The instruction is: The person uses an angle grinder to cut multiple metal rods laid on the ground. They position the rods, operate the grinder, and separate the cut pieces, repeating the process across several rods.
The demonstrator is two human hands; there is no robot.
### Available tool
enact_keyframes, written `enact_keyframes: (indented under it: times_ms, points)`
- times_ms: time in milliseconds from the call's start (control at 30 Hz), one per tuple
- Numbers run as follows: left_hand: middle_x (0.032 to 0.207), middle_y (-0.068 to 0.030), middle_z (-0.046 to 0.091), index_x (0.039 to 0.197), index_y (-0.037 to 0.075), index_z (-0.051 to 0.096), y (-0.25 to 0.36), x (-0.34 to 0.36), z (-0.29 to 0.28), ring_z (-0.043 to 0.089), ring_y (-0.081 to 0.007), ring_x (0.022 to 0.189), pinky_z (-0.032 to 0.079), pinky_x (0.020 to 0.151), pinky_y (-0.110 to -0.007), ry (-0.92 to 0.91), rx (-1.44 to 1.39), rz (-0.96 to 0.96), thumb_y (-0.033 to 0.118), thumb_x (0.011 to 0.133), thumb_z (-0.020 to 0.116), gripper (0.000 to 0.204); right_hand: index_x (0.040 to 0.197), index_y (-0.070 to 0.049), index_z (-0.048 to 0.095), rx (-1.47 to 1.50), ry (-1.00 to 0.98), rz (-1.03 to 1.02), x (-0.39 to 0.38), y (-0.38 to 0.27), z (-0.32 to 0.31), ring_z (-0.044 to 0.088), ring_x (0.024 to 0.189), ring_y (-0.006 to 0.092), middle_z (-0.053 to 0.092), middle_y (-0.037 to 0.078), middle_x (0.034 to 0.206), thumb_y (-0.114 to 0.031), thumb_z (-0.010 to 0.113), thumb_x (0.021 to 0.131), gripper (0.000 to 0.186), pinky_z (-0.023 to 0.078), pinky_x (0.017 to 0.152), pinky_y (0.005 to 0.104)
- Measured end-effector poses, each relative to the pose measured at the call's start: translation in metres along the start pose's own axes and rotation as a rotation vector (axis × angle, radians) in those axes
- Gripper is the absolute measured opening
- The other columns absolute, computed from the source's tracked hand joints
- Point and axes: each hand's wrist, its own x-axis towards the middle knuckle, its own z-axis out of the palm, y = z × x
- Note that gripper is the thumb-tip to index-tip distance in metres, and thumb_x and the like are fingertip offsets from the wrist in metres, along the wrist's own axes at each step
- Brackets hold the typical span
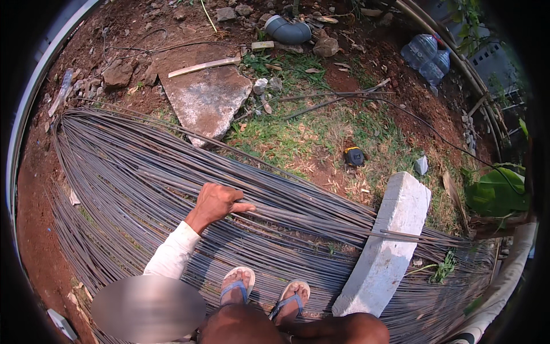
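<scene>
My left hand (pixel 213 207), in a white sleeve, reaches in from the lower left. Its fingers are curled round a small bunch of thin steel rods (pixel 298 218), with the thumb pointing right along them. These rods run right toward a white-painted concrete block (pixel 382 252) that lies across the pile. Under and around the hand spreads a wide layer of long dark rebar (pixel 143 229), drawn together at the far left. My right hand is out of view. A blurred patch hides part of the left arm.
My sandalled feet (pixel 238 286) stand among the rods. Beyond them are a yellow-black tape measure (pixel 354 156), a broken concrete slab (pixel 209 97), a grey pipe elbow (pixel 288 30) and clear plastic bottles (pixel 421 51). A white pipe-like bar (pixel 510 269) curves along the right.
</scene>
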Motion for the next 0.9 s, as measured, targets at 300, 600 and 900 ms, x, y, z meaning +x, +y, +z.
enact_keyframes:
  times_ms: [300,600,900]
  points:
    - [0.054,-0.0093,0.054,0.060,0.009,0.055,0.000,-0.001,0.001,0.055,-0.0335,0.050,0.041,0.048,-0.045,0.015,0.029,0.023,0.061,0.085,0.082,0.064,0.140,-0.007,0.059,-0.699,0.178,0.293,-0.147,0.101,-0.225,0.071,0.095,0.0278,0.073,0.013,0.104,-0.011,0.073,0.079,0.063,0.056,0.086,0.0404]
    - [0.053,-0.0120,0.048,0.062,0.008,0.057,0.007,0.002,-0.004,0.052,-0.0356,0.049,0.040,0.049,-0.046,0.018,0.022,0.014,0.057,0.084,0.084,0.061,0.155,-0.008,0.056,-1.071,0.206,0.728,-0.261,0.232,-0.350,0.075,0.108,0.0332,0.077,0.018,0.116,-0.013,0.072,0.082,0.074,0.057,0.093,0.0442]
    - [0.056,-0.0132,0.052,0.066,0.006,0.060,0.005,0.008,-0.002,0.054,-0.0366,0.053,0.041,0.052,-0.047,-0.073,0.028,-0.037,0.058,0.087,0.082,0.060,0.117,0.000,0.064,-0.061,0.204,0.787,-0.345,0.141,-0.119,0.058,0.086,0.0163,0.063,0.004,0.098,-0.014,0.076,0.076,0.044,0.049,0.081,0.0333]
